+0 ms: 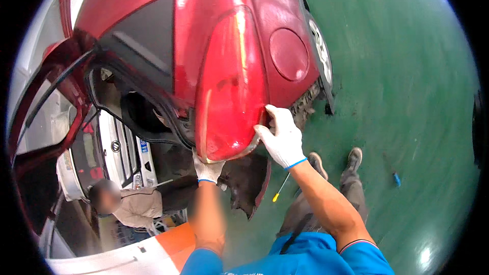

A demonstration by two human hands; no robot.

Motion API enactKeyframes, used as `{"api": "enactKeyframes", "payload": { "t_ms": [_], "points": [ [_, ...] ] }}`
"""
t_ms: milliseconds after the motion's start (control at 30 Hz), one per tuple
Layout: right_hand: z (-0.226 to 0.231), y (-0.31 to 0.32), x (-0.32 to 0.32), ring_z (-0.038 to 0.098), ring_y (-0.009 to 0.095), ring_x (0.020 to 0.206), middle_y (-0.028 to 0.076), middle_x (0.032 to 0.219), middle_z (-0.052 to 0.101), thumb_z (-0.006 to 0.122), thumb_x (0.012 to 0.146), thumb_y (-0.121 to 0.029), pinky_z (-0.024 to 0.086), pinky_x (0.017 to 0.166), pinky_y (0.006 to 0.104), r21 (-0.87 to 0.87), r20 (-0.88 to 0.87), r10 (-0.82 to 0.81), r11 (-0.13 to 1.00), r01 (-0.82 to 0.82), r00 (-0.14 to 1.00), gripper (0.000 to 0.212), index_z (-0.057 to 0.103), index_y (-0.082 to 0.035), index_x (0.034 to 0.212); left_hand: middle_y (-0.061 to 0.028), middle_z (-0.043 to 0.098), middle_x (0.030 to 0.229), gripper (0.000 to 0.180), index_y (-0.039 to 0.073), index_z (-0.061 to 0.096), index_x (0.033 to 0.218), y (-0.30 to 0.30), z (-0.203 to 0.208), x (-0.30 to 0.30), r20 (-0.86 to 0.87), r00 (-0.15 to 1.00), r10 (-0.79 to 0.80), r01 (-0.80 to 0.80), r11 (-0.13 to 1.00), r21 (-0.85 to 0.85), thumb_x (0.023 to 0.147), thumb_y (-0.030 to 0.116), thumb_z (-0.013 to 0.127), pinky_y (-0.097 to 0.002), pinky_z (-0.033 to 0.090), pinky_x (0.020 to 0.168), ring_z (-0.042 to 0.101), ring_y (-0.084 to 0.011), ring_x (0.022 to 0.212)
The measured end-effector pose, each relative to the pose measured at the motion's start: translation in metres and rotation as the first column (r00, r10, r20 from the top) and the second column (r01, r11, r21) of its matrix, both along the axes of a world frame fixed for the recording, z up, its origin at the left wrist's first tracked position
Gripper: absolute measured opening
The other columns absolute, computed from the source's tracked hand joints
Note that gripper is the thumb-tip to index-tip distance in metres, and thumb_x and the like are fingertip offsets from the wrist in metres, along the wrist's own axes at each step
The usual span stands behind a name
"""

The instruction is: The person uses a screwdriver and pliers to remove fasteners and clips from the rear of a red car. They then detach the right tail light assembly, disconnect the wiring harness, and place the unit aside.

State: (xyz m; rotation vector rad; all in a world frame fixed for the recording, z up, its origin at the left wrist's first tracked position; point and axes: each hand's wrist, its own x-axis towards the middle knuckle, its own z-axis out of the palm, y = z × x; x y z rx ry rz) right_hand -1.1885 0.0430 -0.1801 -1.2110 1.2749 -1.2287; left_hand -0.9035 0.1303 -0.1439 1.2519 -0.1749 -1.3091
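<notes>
Head view: a red tail light (232,97) was seen at the red car's (188,30) rear corner. Its right edge was touched by the gloved right hand (281,140), thumb and fingers parted. Its lower end was met by the gloved left hand (208,168); with fingers largely hidden, grip could not be told.

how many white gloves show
2: one on the right hand, at the right edge of the red tail light; one on the left hand, at its lower end. Others may be hidden.
</notes>
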Motion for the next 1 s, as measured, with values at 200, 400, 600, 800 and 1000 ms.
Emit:
{"api": "enactKeyframes", "payload": {
  "t_ms": [200, 400, 600, 800, 1000],
  "points": [
    [0.013, -0.082, 0.002, 0.066, 0.035, 0.105, 0.019, 0.114, 0.065, 0.073, 0.087, -0.035, 0.052, 0.093, 0.0422, -0.045, -0.041, -0.074, 0.996, 0.072, 0.996, 0.045, 0.066, -0.004, 0.118, -0.0118, 0.041, 0.158, 0.069, 0.015, 0.041, 0.153, 0.002, 0.003, 0.008, -0.116, 0.984, 0.133, -0.129, 0.991, 0.042, 0.102, 0.06, 0.03, -0.0614, 0.029, 0.118, 0.038, -0.0362, 0.145],
    [0.019, -0.182, 0.039, 0.061, 0.04, 0.118, 0.025, 0.124, 0.064, 0.059, 0.091, -0.058, 0.047, 0.102, 0.0452, -0.021, -0.423, -0.072, 0.997, 0.069, 0.903, 0.067, 0.065, -0.003, 0.128, -0.0154, 0.048, 0.153, 0.068, 0.007, 0.044, 0.15, -0.003, -0.038, 0.051, -0.34, 0.907, 0.248, -0.245, 0.968, 0.052, 0.102, 0.056, 0.039, -0.0603, 0.032, 0.116, 0.045, -0.0364, 0.14],
    [-0.009, -0.165, 0.065, 0.063, 0.036, 0.12, 0.023, 0.124, 0.068, 0.05, 0.097, -0.06, 0.046, 0.101, 0.0408, 0.154, -0.364, -0.129, 0.969, 0.196, 0.922, 0.07, 0.067, 0.001, 0.126, -0.0221, 0.047, 0.152, 0.065, 0.003, 0.04, 0.151, 0.003, -0.065, 0.085, -0.483, 0.86, 0.163, -0.182, 0.983, 0.008, 0.103, 0.047, 0.051, -0.0658, 0.039, 0.109, 0.05, -0.0421, 0.135],
    [-0.009, -0.144, 0.073, 0.065, 0.032, 0.108, 0.02, 0.115, 0.071, 0.046, 0.097, -0.067, 0.046, 0.099, 0.0413, 0.24, -0.267, -0.276, 0.909, 0.341, 0.923, 0.077, 0.067, 0.003, 0.123, -0.0191, 0.064, 0.132, 0.047, 0.001, 0.056, 0.135, 0.001, -0.088, 0.081, -0.44, 0.849, 0.294, -0.347, 0.937, -0.045, 0.095, 0.021, 0.072, -0.0519, 0.059, 0.094, 0.065, -0.0355, 0.117],
    [-0.037, -0.157, 0.064, 0.064, 0.028, 0.101, 0.021, 0.109, 0.071, 0.048, 0.096, -0.069, 0.047, 0.095, 0.04, 0.222, -0.165, -0.344, 0.9, 0.375, 0.924, 0.079, 0.068, 0.005, 0.114, -0.0173, 0.065, 0.13, 0.048, 0.0, 0.058, 0.133, 0.0, -0.077, 0.071, -0.39, 0.87, 0.301, -0.328, 0.945, -0.003, 0.095, 0.024, 0.073, -0.0456, 0.059, 0.095, 0.067, -0.0316, 0.114]
  ]
}}
